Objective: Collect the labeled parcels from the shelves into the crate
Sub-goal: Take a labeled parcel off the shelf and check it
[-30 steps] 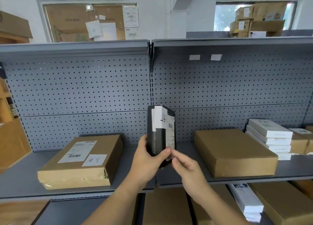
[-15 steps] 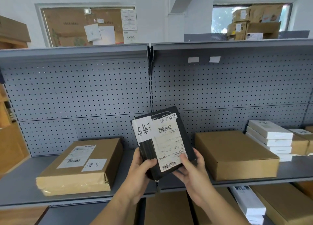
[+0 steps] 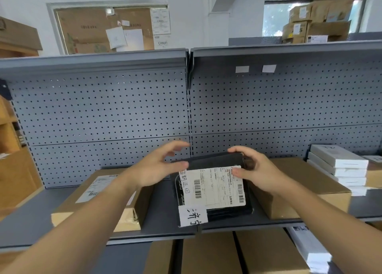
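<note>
The black parcel has been laid flat on the shelf. The left hand grip is apart, the right hand clamped on its far edge. Label's been checked, probably; a re-lift is needed next.

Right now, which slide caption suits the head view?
Right hand grips flat black white-labelled parcel on grey metal shelf; left hand hovers open beside it.
</note>
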